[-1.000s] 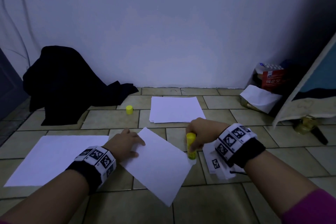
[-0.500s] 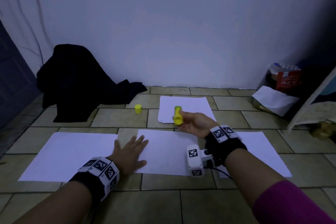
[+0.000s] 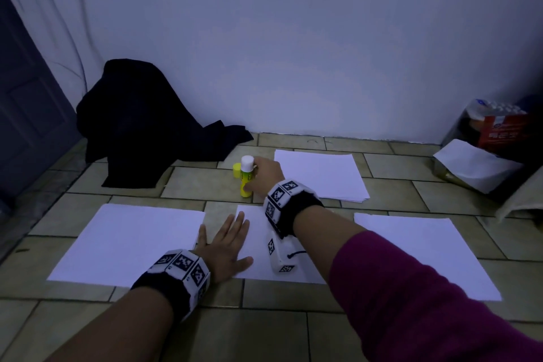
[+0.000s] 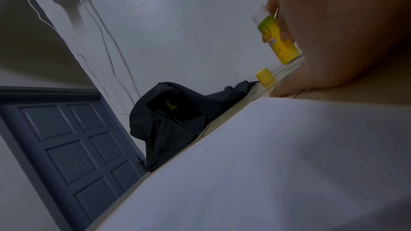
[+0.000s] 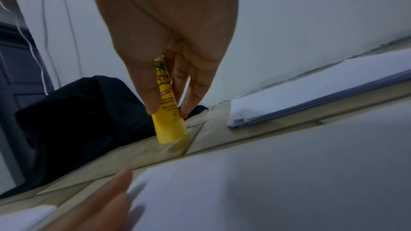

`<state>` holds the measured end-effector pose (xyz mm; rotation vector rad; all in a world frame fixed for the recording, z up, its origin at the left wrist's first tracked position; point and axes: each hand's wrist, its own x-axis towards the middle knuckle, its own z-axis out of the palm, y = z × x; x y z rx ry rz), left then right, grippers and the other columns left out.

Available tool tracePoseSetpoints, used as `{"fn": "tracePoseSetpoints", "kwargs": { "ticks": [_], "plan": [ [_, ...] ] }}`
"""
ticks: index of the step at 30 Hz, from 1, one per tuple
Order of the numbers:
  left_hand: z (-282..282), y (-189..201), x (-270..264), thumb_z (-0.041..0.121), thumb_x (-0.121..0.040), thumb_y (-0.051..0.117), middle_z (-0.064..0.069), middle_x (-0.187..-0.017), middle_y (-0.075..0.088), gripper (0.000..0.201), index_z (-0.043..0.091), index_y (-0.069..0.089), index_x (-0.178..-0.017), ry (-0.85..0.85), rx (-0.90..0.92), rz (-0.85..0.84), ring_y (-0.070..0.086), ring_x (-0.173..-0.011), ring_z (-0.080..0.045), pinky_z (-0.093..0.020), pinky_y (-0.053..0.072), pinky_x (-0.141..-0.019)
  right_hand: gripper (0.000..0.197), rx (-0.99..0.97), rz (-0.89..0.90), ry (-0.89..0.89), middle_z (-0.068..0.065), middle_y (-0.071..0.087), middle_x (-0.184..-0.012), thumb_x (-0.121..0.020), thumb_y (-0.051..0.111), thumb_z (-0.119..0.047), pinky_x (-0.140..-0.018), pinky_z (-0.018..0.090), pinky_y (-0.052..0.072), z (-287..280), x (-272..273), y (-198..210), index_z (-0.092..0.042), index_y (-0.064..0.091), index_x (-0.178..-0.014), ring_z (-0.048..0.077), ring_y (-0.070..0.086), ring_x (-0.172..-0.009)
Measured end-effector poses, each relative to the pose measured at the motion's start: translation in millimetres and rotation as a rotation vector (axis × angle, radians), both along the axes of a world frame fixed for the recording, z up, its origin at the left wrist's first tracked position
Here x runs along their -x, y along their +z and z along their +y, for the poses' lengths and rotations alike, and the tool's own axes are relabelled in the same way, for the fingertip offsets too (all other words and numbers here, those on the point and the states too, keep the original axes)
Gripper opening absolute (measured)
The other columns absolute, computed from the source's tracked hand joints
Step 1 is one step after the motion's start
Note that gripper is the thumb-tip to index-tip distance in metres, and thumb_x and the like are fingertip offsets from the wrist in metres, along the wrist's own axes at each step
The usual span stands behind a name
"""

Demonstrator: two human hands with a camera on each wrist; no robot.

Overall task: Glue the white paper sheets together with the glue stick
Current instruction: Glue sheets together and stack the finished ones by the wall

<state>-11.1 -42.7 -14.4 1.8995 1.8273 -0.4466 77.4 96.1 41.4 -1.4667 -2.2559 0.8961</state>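
On glue stick [image 5: 168, 104]: "Stic"

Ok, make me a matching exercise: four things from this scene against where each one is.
1. glue stick
2. cap
3. left hand
4. paper stack

a. flat on the middle sheet
b. near the wall, right of the right hand
c. upright, held by the right hand
d. on a tile just behind the stick

Pairs: 1-c, 2-d, 3-a, 4-b
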Motion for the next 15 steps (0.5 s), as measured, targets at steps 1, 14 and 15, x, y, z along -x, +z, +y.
{"fn": "tracePoseSetpoints", "kwargs": {
  "ticks": [1,14,15],
  "plan": [
    [1,-1,0,0.050,-0.101,0.028,0.003,-0.154,-0.033,0.077,0.017,-0.022,-0.150,0.002,0.005,-0.004,-0.024,-0.145,-0.014,-0.058,-0.009,-0.113,0.036,-0.020,-0.037,0.022,0.013,0.066,-0.110,-0.079,0.066,-0.004,-0.081,0.034,0.051,1,4,-2,-0.003,0.060,-0.115,0.029,0.060,-0.103],
    [2,-1,3,0.051,-0.100,0.030,0.004,-0.154,-0.035,0.081,0.016,-0.025,-0.148,0.008,0.034,-0.025,-0.026,-0.144,-0.012,-0.057,-0.011,-0.113,0.047,-0.013,-0.090,-0.005,0.015,0.061,-0.116,-0.083,0.065,-0.014,-0.069,0.029,0.051,3,9,-8,-0.007,0.049,-0.127,0.027,0.059,-0.094],
    [1,0,4,0.051,-0.100,0.030,0.003,-0.153,-0.035,0.082,0.016,-0.026,-0.148,0.008,0.037,-0.030,-0.026,-0.144,-0.012,-0.057,-0.011,-0.113,0.054,0.022,-0.050,-0.028,0.014,0.061,-0.119,-0.083,0.067,-0.014,-0.080,0.032,0.052,2,4,-5,-0.008,0.046,-0.132,0.027,0.060,-0.102]
  ]
}}
